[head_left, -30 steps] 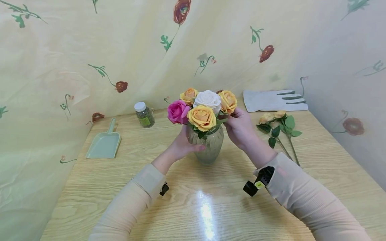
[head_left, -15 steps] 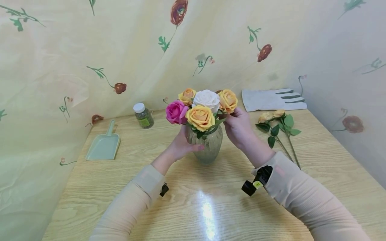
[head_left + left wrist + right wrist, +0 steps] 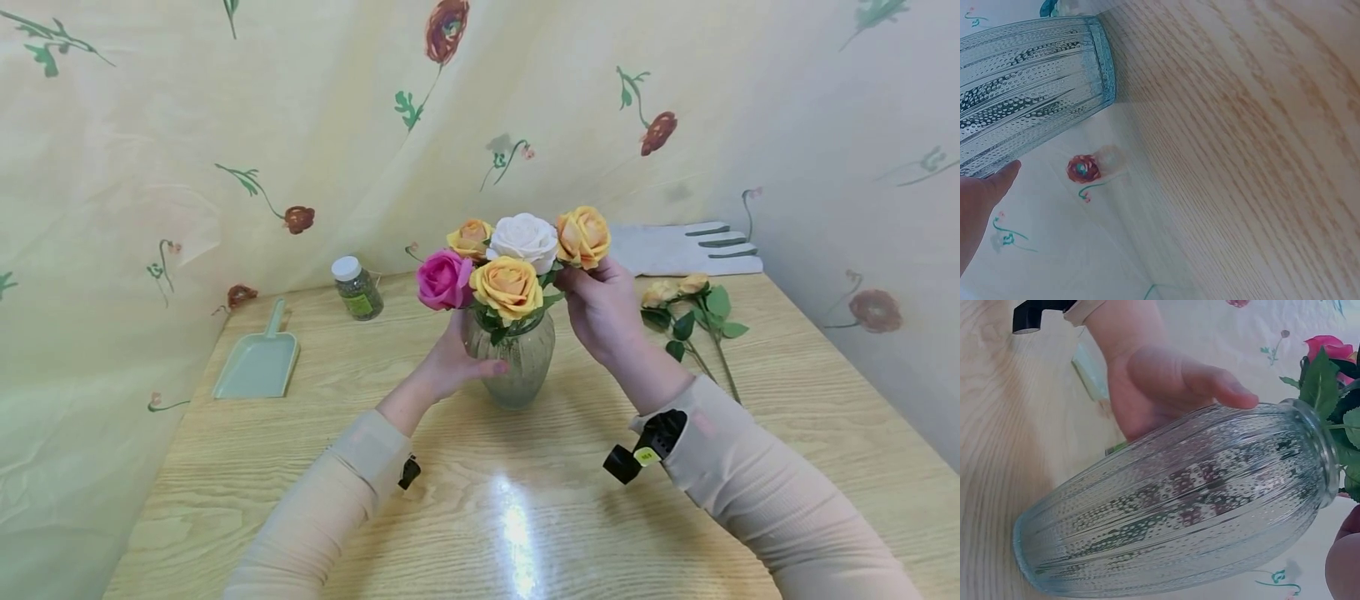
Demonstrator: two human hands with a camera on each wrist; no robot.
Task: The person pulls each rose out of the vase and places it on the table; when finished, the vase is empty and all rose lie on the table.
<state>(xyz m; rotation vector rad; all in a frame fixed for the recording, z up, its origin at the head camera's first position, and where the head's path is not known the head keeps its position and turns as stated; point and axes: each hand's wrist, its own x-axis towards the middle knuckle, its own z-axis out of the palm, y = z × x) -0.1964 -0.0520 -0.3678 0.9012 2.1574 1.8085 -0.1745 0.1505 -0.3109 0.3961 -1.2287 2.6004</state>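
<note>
A ribbed glass vase (image 3: 519, 373) stands upright on the wooden table. My left hand (image 3: 455, 360) holds its left side, the thumb lying across the front and the other fingers mostly hidden behind the glass. Out of the vase rise a white rose (image 3: 523, 240), a magenta rose (image 3: 444, 279), a front yellow rose (image 3: 507, 287) and a smaller orange-yellow rose (image 3: 470, 238). On the right, my right hand (image 3: 609, 317) pinches another yellow rose (image 3: 583, 237) just under its bloom. Whether that stem's lower end is inside the vase is hidden.
Two cut roses (image 3: 678, 290) with leafy stems lie to the right of the vase. Behind them is a white glove (image 3: 675, 248). A lidded jar (image 3: 358, 290) and a pale green dustpan (image 3: 258, 364) are at the left. Flowered cloth (image 3: 337, 108) hangs behind the table.
My right hand has moved slightly up and right with the yellow rose, which now stands higher and farther from the white rose. The left hand keeps its hold on the vase.
</note>
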